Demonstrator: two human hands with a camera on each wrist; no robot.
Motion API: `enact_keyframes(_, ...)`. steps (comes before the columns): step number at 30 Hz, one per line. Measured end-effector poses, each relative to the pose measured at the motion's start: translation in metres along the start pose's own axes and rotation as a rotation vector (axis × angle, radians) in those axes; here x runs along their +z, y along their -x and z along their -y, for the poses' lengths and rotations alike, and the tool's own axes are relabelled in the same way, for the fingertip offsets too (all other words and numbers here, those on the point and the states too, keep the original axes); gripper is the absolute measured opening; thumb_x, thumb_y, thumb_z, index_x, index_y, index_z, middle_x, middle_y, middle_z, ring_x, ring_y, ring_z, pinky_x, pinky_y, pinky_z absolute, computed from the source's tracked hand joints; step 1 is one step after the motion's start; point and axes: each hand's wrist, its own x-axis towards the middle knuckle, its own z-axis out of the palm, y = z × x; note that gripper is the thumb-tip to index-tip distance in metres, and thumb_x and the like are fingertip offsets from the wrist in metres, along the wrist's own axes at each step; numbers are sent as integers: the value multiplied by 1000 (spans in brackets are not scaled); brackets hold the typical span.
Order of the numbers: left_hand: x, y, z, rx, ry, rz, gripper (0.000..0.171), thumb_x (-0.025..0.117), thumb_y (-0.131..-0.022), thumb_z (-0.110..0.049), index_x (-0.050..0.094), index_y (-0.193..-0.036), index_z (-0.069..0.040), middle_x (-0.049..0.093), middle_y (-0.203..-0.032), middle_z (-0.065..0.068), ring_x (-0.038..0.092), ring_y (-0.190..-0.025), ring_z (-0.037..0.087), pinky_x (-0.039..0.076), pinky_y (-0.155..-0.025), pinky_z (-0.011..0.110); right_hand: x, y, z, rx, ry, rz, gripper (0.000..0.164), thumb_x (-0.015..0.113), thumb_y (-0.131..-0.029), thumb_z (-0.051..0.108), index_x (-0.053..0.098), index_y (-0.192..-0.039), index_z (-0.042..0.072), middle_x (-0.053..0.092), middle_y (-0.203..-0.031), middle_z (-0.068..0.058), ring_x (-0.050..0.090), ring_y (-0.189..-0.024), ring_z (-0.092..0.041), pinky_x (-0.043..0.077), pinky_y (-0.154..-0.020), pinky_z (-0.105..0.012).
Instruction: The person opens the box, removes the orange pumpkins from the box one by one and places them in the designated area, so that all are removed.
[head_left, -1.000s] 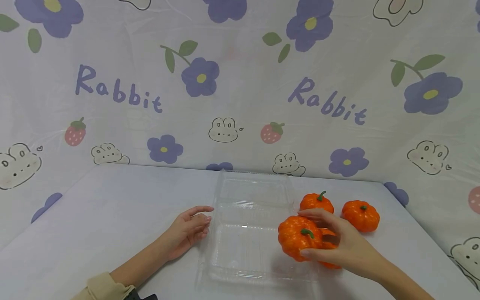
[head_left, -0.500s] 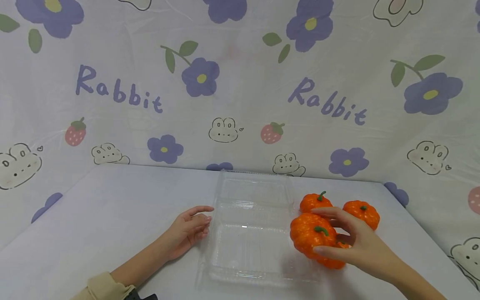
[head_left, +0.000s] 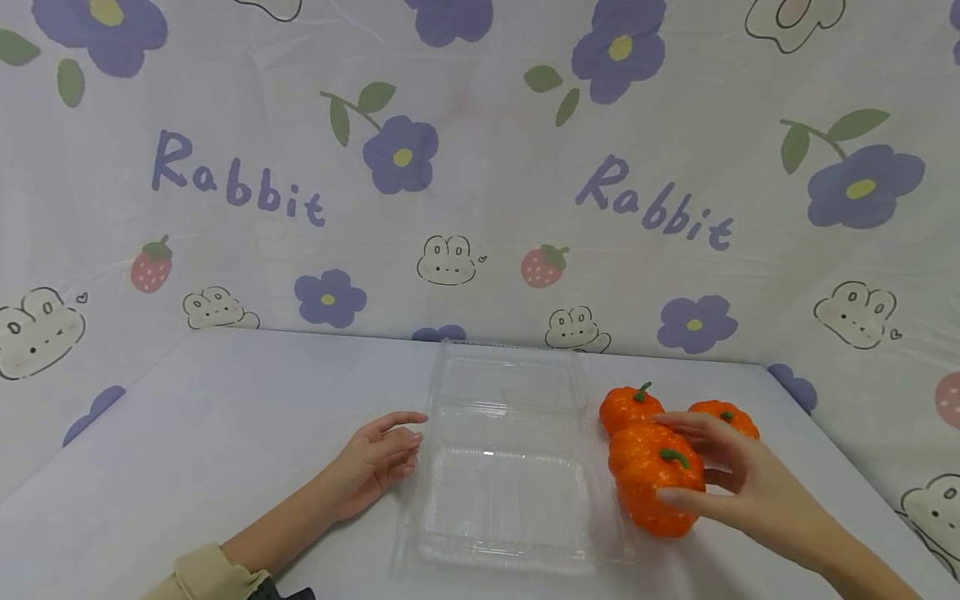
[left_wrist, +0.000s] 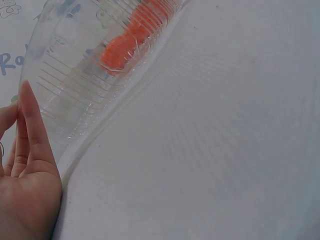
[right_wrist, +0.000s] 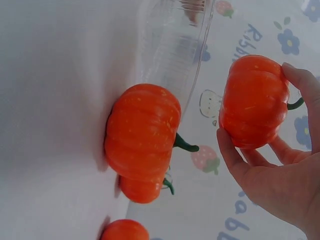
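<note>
My right hand (head_left: 750, 479) holds a small orange pumpkin (right_wrist: 255, 102) with a green stem, fingers and thumb around its sides. The right wrist view shows it raised off the table. Beneath it in the head view another pumpkin (head_left: 663, 521) is partly covered. A third pumpkin (head_left: 626, 408) stands behind, and one more pumpkin (head_left: 726, 412) sits to the right, partly hidden by my fingers. To the left lies a clear plastic clamshell box (head_left: 502, 500), lid folded back. My left hand (head_left: 378, 458) rests at its left side with relaxed fingers, fingertips right at the wall.
The white table (head_left: 225, 433) extends to both sides of the box. Behind it hangs a patterned cloth (head_left: 480, 208) with flowers, rabbits and strawberries. The box's open lid (head_left: 510, 379) reaches toward the table's back edge.
My right hand has carried the held pumpkin rightward, from above the box's right edge to above the nearest pumpkin on the table. My left hand and the box stay put.
</note>
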Motion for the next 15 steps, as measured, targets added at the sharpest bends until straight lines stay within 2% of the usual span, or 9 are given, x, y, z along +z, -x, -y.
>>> enact_keyframes(7, 0, -1, 0, -3, 2, -5, 25, 58, -107, -3, 57, -131, -9, 63, -87, -3, 62, -75, 5, 57, -72, 14, -7, 4, -9, 39, 9, -23, 65, 83, -91, 11, 52, -148, 5, 57, -143, -17, 63, -106, 5, 59, -84, -17)
enact_keyframes(9, 0, 0, 0, -3, 4, -4, 25, 58, -107, -3, 57, -130, -9, 64, -87, -3, 62, -74, 5, 57, -72, 14, -10, 5, -12, 46, 2, -31, 64, 83, -92, 11, 53, -148, 6, 58, -142, -14, 63, -107, 5, 59, -84, -17)
enact_keyframes(15, 0, 0, 0, -2, 9, 1, 24, 57, -107, -3, 57, -130, -10, 64, -87, -4, 63, -75, 5, 58, -72, 14, -18, 9, -24, 50, -40, -43, 61, 80, -94, 11, 53, -148, 12, 60, -133, 20, 64, -109, 1, 62, -83, -21)
